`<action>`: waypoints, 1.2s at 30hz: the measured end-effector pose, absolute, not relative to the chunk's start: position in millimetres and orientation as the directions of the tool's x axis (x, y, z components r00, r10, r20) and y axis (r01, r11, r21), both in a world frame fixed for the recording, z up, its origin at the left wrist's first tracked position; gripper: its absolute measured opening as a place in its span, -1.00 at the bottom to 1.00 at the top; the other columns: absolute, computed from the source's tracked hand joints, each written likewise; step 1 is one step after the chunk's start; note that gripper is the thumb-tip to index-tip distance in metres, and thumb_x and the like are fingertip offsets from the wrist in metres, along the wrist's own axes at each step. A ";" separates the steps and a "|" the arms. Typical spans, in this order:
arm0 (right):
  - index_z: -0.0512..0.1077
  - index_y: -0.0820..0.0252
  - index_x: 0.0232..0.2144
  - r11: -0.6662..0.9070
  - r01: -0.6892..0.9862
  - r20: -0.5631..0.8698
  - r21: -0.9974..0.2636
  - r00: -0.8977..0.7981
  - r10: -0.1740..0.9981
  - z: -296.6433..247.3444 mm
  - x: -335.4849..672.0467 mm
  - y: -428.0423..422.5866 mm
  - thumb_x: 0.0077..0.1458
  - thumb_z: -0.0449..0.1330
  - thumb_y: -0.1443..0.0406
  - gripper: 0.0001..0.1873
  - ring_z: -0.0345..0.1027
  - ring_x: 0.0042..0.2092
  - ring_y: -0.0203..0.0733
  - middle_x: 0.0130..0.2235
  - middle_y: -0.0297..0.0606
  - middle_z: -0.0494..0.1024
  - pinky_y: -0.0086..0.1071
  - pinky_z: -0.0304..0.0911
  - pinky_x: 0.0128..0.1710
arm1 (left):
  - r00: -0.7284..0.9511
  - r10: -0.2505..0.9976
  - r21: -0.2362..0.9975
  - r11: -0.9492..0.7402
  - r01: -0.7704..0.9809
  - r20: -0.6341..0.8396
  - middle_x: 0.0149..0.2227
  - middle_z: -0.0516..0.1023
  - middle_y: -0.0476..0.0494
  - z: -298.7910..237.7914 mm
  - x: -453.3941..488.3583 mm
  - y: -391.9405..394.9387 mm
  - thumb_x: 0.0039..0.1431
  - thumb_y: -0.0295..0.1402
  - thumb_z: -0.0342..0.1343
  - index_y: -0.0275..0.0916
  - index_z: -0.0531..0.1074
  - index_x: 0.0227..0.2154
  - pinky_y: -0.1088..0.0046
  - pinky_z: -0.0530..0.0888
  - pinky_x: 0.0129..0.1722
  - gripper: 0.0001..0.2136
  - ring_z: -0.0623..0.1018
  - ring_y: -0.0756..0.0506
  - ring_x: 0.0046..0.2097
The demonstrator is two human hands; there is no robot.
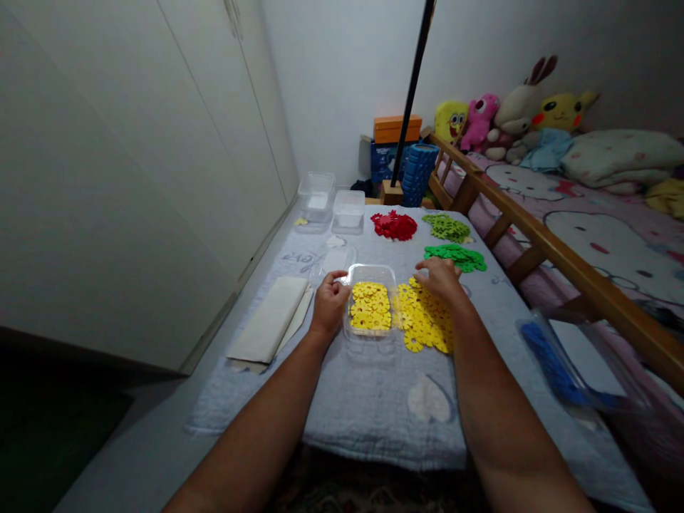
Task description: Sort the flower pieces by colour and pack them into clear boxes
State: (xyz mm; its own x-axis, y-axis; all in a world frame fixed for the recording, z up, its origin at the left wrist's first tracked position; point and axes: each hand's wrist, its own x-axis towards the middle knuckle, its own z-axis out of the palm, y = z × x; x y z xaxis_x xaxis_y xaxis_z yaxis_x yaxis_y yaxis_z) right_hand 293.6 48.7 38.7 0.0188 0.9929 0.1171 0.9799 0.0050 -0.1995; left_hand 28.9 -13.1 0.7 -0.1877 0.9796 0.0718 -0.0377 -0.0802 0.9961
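Observation:
A clear plastic container (394, 303) with several yellow flower-shaped pieces (370, 306) inside stands in front of me. My left hand (330, 303) is closed on its left rim, thumb and fingers at the edge. To the container's right, more of these yellow pieces lie in a loose pile (425, 320). Over the far side of that pile is my right hand (442, 276), its fingers bent and somewhat apart; no piece shows in them. The forearm covers the pile's right part.
Behind the yellow pile lie green (455, 257), light green (447, 227) and red pieces (394, 225). Clear containers (317, 199) stand far left. A folded cream cloth or paper (271, 317) lies left; a container of blue pieces (556, 363) sits right, near the wooden bed rail (513, 214).

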 end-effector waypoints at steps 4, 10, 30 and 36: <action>0.62 0.08 -0.05 -0.003 0.995 0.013 -0.103 0.005 1.000 35.5 291.2 42.4 0.13 0.22 0.19 -0.65 0.24 0.11 0.19 0.08 -0.03 0.52 -0.08 0.09 0.01 | -0.191 0.979 0.996 -0.081 -0.047 0.070 -0.61 0.14 0.21 0.3 28.5 -13.1 0.00 -0.34 0.16 -0.23 0.43 -0.13 0.55 0.11 -0.52 -0.68 0.12 0.07 -0.58; 0.64 0.10 -0.12 -0.029 0.990 0.012 -0.138 0.031 0.999 36.3 291.4 40.7 0.07 0.27 0.22 -0.70 0.27 0.09 0.18 0.04 -0.05 0.56 -0.07 0.13 0.00 | -0.189 0.980 0.996 -0.079 -0.049 0.068 -0.61 0.14 0.21 0.5 28.6 -13.3 0.00 -0.33 0.17 -0.23 0.43 -0.13 0.55 0.12 -0.52 -0.68 0.14 0.06 -0.57; 0.55 0.14 -0.30 0.464 0.828 0.074 -0.315 -0.466 0.882 76.1 186.1 -1.6 0.18 0.21 0.36 -0.90 0.38 -0.12 -0.08 -0.26 -0.22 0.65 -0.24 -0.02 -0.07 | -0.183 0.979 0.995 -0.094 -0.030 0.087 -0.60 0.18 0.20 -4.6 27.4 -11.7 0.02 -0.33 0.16 -0.21 0.43 -0.12 0.57 0.16 -0.51 -0.68 0.18 0.06 -0.57; 0.57 0.11 -0.15 0.428 0.876 0.067 -0.222 -0.425 0.903 69.5 182.4 1.9 0.23 0.14 0.36 -0.78 0.39 -0.08 -0.02 -0.19 -0.11 0.65 -0.22 -0.02 -0.07 | -0.176 0.981 0.995 -0.088 -0.051 0.078 -0.61 0.19 0.21 -4.2 28.1 -11.2 0.02 -0.31 0.16 -0.21 0.41 -0.11 0.57 0.17 -0.51 -0.67 0.19 0.06 -0.58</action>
State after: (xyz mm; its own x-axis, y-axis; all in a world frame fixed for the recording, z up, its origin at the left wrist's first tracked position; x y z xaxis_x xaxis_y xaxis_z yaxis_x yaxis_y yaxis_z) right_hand 182.4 1.9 69.5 -0.4246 0.9029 0.0671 0.8759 0.4284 -0.2222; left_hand 28.1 -11.2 -4.2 -0.1755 0.9814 0.0783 -0.0507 -0.0884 0.9948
